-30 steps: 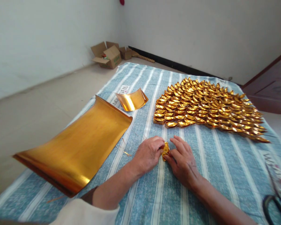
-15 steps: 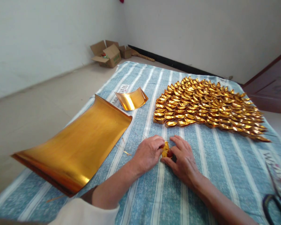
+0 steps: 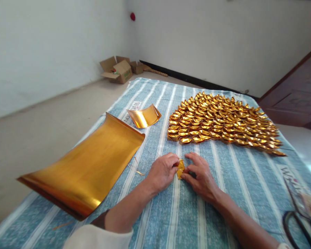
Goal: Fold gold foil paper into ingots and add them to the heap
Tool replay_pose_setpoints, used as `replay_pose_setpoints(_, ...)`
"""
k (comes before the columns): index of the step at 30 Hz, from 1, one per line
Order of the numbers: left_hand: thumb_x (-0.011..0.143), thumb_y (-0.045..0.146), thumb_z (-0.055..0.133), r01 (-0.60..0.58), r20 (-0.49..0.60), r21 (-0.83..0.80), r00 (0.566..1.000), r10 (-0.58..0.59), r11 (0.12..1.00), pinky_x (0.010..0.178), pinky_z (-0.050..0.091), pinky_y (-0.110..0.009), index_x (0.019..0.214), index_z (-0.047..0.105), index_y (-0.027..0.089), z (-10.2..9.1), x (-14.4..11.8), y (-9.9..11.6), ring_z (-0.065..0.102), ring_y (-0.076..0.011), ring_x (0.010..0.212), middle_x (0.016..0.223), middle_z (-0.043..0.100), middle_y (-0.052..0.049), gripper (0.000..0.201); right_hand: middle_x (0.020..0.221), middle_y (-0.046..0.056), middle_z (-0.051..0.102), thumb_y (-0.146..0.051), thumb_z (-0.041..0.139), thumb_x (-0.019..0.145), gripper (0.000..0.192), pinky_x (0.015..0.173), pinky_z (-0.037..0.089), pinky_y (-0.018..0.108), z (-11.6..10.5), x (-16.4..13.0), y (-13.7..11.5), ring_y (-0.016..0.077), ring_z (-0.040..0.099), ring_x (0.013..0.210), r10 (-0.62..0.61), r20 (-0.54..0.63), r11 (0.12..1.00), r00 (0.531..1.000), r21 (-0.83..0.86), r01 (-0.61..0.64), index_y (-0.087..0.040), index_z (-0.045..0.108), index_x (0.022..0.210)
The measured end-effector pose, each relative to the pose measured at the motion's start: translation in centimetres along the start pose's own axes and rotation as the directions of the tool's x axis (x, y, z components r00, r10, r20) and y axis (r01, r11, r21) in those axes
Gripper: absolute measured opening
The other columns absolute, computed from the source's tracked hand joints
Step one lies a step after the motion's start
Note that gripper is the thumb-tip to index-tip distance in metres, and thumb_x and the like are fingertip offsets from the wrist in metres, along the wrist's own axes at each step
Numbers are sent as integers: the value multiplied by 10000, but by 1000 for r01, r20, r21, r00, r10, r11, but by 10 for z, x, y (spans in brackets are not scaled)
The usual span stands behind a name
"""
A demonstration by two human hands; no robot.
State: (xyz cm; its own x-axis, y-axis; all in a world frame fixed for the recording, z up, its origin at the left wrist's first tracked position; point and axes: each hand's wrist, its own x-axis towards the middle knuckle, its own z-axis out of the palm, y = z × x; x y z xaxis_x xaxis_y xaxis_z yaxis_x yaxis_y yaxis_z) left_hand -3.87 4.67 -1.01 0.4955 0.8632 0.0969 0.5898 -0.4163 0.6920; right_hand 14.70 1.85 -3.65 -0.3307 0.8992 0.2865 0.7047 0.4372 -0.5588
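Between my two hands, low over the cloth, is a small folded piece of gold foil paper (image 3: pixel 180 169). My left hand (image 3: pixel 162 172) pinches its left edge with thumb and forefinger. On the right side, the thumb and forefinger of my right hand (image 3: pixel 200 175) press on the piece, while the other fingers are bent loosely outward. Beyond the hands sits a dense cluster of folded gold paper ingots (image 3: pixel 220 121). A large curled gold foil sheet (image 3: pixel 93 166) lies to the left, and smaller curved gold sheets (image 3: pixel 144 117) rest past its far corner.
A blue and white striped cloth (image 3: pixel 188 221) covers the table. Black-handled scissors (image 3: pixel 287 224) lie at the near right edge. Thin gold scraps (image 3: pixel 139 173) are left of my hands. An open cardboard box (image 3: pixel 123 72) stands on the floor by the wall.
The gold piece between my fingers now looks narrower and flatter, and my right hand has closed in slightly on it. The camera view has shifted a little up and to the right.
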Motion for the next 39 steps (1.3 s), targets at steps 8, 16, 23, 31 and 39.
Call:
replay_pose_setpoints(8, 752, 22, 554, -2, -1, 5, 1000, 2, 1000, 839, 471, -278, 827, 605, 177, 0, 1, 0, 604, -173, 915, 943, 641, -27, 179, 1300, 99, 554, -211, 624, 811, 74, 1044, 348, 545, -1, -1, 3, 305, 431, 1291, 35, 23, 998, 999, 49, -37, -207, 615, 738)
replay_pose_setpoints(16, 738, 31, 531, 10, -5, -10, 1000, -11, 1000, 828, 462, -278, 797, 600, 188, 1, 1, -2, 598, -179, 895, 920, 639, -27, 182, 1353, 110, 486, -195, 657, 784, 37, 1077, 292, 556, -7, 2, 9, 321, 351, 1344, 72, 105, 990, 992, 115, -84, -209, 631, 761)
replay_pose_setpoints(23, 706, 17, 521, 27, -15, -32, 1000, -27, 999, 804, 454, -276, 750, 587, 188, 0, 1, -2, 592, -180, 870, 894, 636, -25, 189, 1358, 118, 483, -132, 645, 765, 73, 1084, 277, 556, -11, 5, 8, 328, 350, 1346, 93, 153, 985, 984, 133, -113, -197, 643, 733)
replay_pose_setpoints(31, 700, 14, 527, 1, -48, -90, 999, -5, 996, 795, 454, -275, 739, 605, 179, 1, -1, -4, 595, -177, 858, 873, 644, -28, 187, 1288, 151, 533, -230, 694, 759, 58, 1056, 321, 565, 5, 1, -2, 349, 397, 1307, 136, 12, 988, 991, 67, -137, -192, 658, 784)
replay_pose_setpoints(39, 729, 58, 612, -30, -148, -31, 989, 25, 999, 883, 474, -310, 809, 652, 158, 2, -6, -5, 613, -201, 971, 1018, 660, -75, 135, 1280, 138, 536, -207, 725, 725, 95, 1040, 353, 551, 16, -3, -6, 345, 443, 1264, 94, -74, 996, 993, -3, -94, -197, 643, 771)
